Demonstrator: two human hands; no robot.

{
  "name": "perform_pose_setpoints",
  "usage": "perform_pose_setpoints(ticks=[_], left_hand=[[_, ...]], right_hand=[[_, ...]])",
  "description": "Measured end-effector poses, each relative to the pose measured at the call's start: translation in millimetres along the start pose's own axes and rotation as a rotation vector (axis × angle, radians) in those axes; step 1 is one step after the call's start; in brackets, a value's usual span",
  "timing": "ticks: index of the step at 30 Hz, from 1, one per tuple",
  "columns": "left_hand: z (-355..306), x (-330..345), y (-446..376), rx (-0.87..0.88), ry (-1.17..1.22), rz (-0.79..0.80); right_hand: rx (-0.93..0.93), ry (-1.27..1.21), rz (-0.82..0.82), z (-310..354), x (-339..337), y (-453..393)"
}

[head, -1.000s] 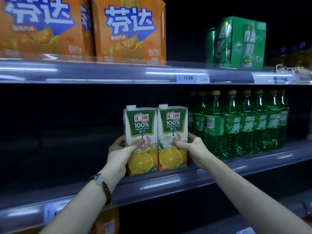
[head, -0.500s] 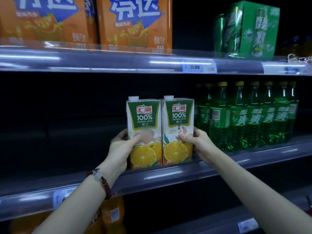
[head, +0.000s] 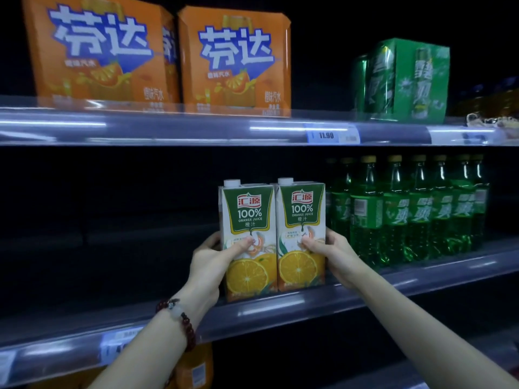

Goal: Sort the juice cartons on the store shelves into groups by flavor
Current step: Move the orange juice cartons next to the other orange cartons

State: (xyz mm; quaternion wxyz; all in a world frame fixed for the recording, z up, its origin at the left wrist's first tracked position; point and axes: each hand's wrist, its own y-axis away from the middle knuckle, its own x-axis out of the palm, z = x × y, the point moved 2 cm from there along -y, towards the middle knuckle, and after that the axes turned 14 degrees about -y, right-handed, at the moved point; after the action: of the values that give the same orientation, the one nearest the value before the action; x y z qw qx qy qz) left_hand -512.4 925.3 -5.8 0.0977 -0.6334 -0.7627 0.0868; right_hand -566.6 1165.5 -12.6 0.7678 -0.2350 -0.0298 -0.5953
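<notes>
Two orange juice cartons stand upright and touching on the middle shelf (head: 280,307), each with a green top panel and orange slices. My left hand (head: 209,262) grips the left carton (head: 247,220), thumb across its front and fingers round its left side. The right carton (head: 302,211) is gripped by my right hand (head: 335,255), thumb on the front, fingers behind its right edge. Both cartons rest near the shelf's front lip.
Green soda bottles (head: 407,214) stand in a row right of the cartons. The upper shelf (head: 196,127) carries two orange soda packs (head: 236,60) and a green can pack (head: 404,80). Left of the cartons the shelf is dark. An orange bottle (head: 196,366) shows below.
Both hands keep hold of the same cartons. The pair has shifted slightly right toward the green bottles, and the camera view has tilted a little.
</notes>
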Motion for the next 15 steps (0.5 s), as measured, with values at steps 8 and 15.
perform_pose_setpoints(ticks=[8,15], left_hand=[[1,-1,8,0.052,-0.392,-0.130],[-36,-5,28,0.226,-1.311,-0.159]], right_hand=[[-0.065,0.291,-0.112,-1,6,14],[-0.089,0.921,-0.193,22,22,39]])
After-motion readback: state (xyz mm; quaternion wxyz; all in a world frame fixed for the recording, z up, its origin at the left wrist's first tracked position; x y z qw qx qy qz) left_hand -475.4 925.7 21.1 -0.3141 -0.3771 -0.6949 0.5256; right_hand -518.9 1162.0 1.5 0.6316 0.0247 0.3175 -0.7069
